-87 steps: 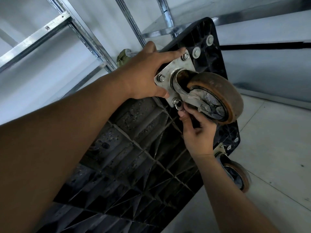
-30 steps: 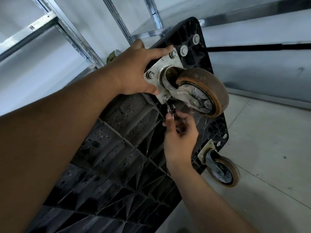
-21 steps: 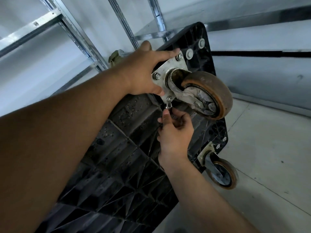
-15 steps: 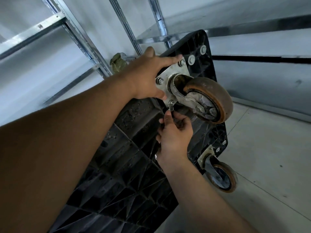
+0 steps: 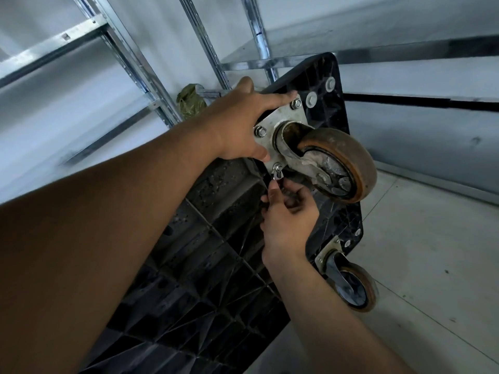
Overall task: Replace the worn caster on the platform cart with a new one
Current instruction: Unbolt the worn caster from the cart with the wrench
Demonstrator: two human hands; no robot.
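Well, my left hand (image 5: 240, 125) lies spread and straight-fingered on the mounting plate (image 5: 282, 114), bracing the upturned platform cart (image 5: 205, 238). At the plate's 6 o'clock corner, my right hand (image 5: 289, 214) pinches a small metal tool (image 5: 278, 176) on the nut (image 5: 277, 166). The worn caster (image 5: 334, 163) juts toward 3 o'clock. If the tool slips off, my knuckles may hit the ribs; once the nuts are off, the caster could drop.

I find no readable text, label, brand or number; nothing legible on cart (image 5: 205, 265), caster plate (image 5: 286, 118) or shelving (image 5: 81, 32).
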